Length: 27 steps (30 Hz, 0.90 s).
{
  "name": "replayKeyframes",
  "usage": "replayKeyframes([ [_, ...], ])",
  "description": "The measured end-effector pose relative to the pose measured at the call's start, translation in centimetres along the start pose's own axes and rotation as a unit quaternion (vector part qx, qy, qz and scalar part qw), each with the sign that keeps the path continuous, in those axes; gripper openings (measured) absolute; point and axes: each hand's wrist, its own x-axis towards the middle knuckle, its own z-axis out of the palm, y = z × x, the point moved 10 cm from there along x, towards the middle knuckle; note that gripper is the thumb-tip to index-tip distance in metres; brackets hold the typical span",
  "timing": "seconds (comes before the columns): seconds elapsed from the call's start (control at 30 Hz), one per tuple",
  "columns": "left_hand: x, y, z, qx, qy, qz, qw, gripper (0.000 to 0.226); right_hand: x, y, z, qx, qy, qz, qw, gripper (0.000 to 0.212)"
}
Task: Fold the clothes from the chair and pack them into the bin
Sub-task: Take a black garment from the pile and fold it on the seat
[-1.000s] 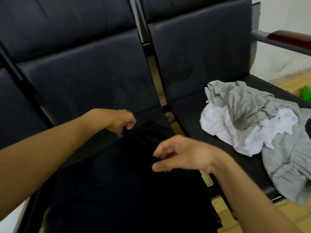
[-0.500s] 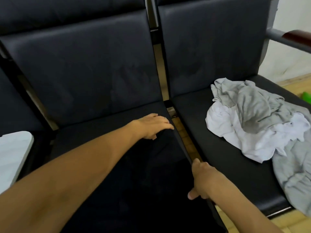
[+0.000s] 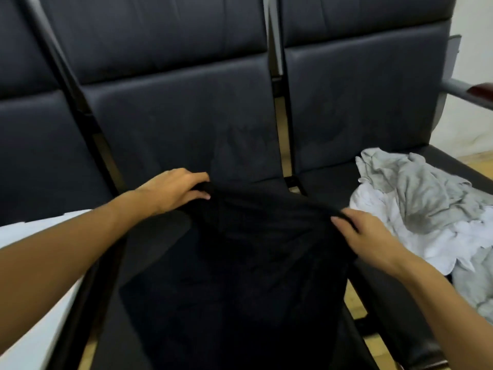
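There is just the one wide-angle view, worn on the person's head, looking forward and steeply down from close over the dark seats (image 3: 170,134), both forearms reaching in from the bottom corners and the seat backs filling the top.

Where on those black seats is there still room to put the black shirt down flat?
The middle black padded seat shows bare cushion left of the black garment, which the left hand and right hand hold by its top edge. The right seat is bare only in a strip between the seat gap and the crumpled grey and white clothes pile; beyond that it is crowded.
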Motion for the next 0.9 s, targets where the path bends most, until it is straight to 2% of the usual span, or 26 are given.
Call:
replayKeyframes([
  [0.07,-4.2,-1.6,-3.7,0.004,0.017,-0.014,1.000,0.049,0.0,-3.2,-2.3,-0.002,0.062,-0.079,0.995,0.028],
  [0.1,-6.8,-2.0,-5.7,0.012,0.017,-0.024,0.999,0.051,-0.1,-5.5,-3.0,-0.028,0.069,-0.119,0.990,0.024],
  [0.17,-10.8,-2.2,-8.4,0.056,0.020,-0.030,0.998,0.051,0.2,-9.3,-3.9,-0.083,0.051,-0.175,0.980,0.013],
  [0.23,-14.4,-2.0,-11.4,0.087,0.055,-0.048,0.993,0.056,0.4,-13.4,-5.3,-0.127,0.024,-0.223,0.966,0.012],
  [0.27,-17.1,-1.3,-14.0,0.082,0.097,-0.057,0.990,0.052,-0.3,-16.7,-6.7,-0.149,0.027,-0.258,0.954,0.016],
  [0.37,-22.8,-0.9,-19.5,-0.029,0.230,-0.100,0.968,0.021,-2.2,-23.2,-10.7,-0.186,0.044,-0.318,0.929,0.019],
  [0.43,-26.4,-0.3,-22.5,-0.057,0.294,-0.124,0.946,0.020,-3.8,-26.5,-13.1,-0.204,0.031,-0.331,0.921,0.027],
  [0.5,-29.5,0.9,-24.1,-0.072,0.312,-0.131,0.938,0.020,-5.7,-28.6,-13.6,-0.248,-0.029,-0.327,0.911,0.041],
  [0.57,-31.5,2.0,-24.5,-0.111,0.294,-0.125,0.941,0.017,-7.6,-29.4,-13.6,-0.259,-0.087,-0.311,0.910,0.043],
  [0.67,-33.8,5.0,-23.7,-0.208,0.220,-0.104,0.947,0.031,-11.0,-30.3,-14.3,-0.167,-0.147,-0.302,0.927,0.024],
  [0.73,-34.9,7.0,-23.5,-0.257,0.181,-0.082,0.946,0.035,-12.8,-30.4,-14.3,-0.115,-0.207,-0.288,0.928,0.022],
  [0.83,-35.6,7.6,-23.9,-0.322,0.148,-0.073,0.932,0.040,-13.3,-29.6,-14.2,-0.070,-0.272,-0.245,0.928,0.025],
  [0.9,-35.2,6.7,-23.7,-0.358,0.132,-0.088,0.920,0.050,-12.0,-28.5,-14.1,-0.043,-0.299,-0.198,0.933,0.020],
])
